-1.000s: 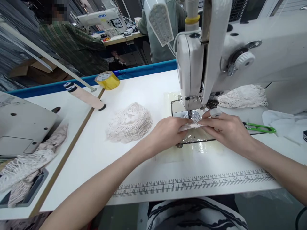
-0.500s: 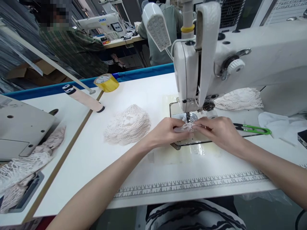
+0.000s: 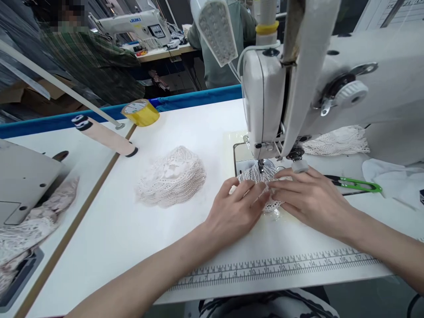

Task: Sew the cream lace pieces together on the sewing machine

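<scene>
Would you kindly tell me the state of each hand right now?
Left hand: fingers bent, touching the white lace; whether it grips cannot be told.
Right hand: fingers on the same lace; grip cannot be told.

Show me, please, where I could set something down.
Bare tabletop lies between the brown strip, the lace pile and the left forearm; another patch runs from the yellow tape roll to the sewing machine. Crowded: at the needle, where left hand and right hand touch a lace piece, and around the green snips.
</scene>
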A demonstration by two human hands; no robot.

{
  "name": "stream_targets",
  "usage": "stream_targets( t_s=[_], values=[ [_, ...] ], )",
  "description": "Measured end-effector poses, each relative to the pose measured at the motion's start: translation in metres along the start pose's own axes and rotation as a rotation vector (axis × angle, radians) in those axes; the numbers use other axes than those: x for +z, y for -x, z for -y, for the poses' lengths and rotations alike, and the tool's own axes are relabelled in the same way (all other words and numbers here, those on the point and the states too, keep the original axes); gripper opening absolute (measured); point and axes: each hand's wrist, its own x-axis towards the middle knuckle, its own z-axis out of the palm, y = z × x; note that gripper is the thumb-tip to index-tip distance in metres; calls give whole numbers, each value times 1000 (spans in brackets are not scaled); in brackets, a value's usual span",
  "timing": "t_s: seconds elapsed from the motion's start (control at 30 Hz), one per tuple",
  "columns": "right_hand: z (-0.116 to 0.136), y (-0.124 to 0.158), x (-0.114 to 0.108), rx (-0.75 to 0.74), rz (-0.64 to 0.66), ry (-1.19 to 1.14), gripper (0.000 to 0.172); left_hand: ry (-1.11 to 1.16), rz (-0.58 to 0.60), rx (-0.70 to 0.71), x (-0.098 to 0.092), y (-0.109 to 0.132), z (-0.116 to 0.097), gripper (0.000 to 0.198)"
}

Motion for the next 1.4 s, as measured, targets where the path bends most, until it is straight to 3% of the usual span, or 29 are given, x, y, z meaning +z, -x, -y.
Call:
stream_targets(
  t_s=[0.2,0.47,1.1,1.23,1.4],
  values=[
    [1,1,3,-47,-3,7,28,37,77,12,1,8,-3,29],
    [0,-1,5,-35,-13,-2,31,97,90,-41,1,7,0,30],
    [-15,-10,22,45,-45,157,26,94,43,-99,18,-6,20,30],
    [-13,-10,21,51,-43,128,25,243,40,-163,20,-9,22,28],
    [-16,-12,21,290,-23,-150,21,574,102,-381,17,-19,25,23]
  ],
)
